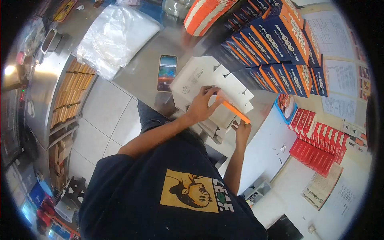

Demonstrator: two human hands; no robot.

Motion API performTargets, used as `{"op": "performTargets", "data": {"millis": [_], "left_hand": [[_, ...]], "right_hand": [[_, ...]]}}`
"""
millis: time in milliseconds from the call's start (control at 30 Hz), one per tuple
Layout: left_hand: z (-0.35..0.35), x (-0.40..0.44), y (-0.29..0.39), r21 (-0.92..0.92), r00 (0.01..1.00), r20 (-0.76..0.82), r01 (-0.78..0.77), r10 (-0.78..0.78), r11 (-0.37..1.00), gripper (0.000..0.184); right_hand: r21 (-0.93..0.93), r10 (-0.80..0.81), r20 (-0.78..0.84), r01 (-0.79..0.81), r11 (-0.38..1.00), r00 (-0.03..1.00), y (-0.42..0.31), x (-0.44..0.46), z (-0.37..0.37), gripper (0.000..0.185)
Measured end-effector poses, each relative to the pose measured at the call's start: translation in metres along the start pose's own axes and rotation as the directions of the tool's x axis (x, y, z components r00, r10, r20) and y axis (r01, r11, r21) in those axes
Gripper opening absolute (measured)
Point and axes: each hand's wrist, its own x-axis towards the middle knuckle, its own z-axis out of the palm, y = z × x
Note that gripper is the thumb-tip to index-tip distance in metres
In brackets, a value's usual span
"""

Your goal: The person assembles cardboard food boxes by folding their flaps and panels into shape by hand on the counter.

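Observation:
Between my two hands is a partly folded cardboard box with a bright orange side panel. My left hand pinches its upper left end, fingers bent over the edge. My right hand grips the lower right end, with the thumb and fingers on either side. Beneath and around it lie unfolded box blanks, pale inside with notched tabs, on the metal table. The underside of the held box is hidden. A phone with a lit screen rests left of the blanks.
Stacked dark blue and orange boxes rise at the back right. Red boxes stand farther right, near a blue tray. A clear plastic bag and an orange striped bundle lie at the back.

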Motion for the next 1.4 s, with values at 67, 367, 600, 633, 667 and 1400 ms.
{"op": "performTargets", "data": {"millis": [67, 367, 600, 633, 667, 1400], "left_hand": [[-0.002, -0.001, 0.001, -0.007, 0.999, 0.040, 0.011, -0.011, 1.000, 0.052], [0.003, -0.018, -0.060, 0.359, 0.946, 0.242, -0.294, 0.216, 0.886, 0.064], [-0.002, 0.001, -0.059, -0.048, 0.945, 0.325, 0.060, -0.041, 0.997, 0.080], [-0.014, 0.004, -0.044, -0.047, 0.946, 0.321, 0.063, -0.045, 0.997, 0.080], [-0.031, 0.009, -0.014, -0.187, 0.885, 0.428, 0.284, -0.182, 0.940, 0.087], [-0.055, -0.004, 0.034, 0.008, 0.853, 0.331, -0.430, 0.404, 0.903, 0.105]], "right_hand": [[0.452, 0.025, -0.159, 0.050, 0.891, 0.987, 0.013, -0.006, 0.018, 0.041], [0.228, -0.153, -0.178, 0.192, 0.955, 0.972, 0.084, 0.011, 0.058, 0.042], [0.166, -0.260, -0.240, 0.303, 0.938, 0.935, 0.053, 0.000, 0.037, 0.036], [0.164, -0.284, -0.221, 0.322, 0.932, 0.933, 0.044, -0.007, 0.030, 0.033], [0.160, -0.306, -0.207, 0.341, 0.926, 0.929, 0.042, -0.009, 0.023, 0.030], [0.226, -0.571, 0.090, 0.541, 0.810, 0.816, -0.057, -0.062, -0.010, 0.053]]}}
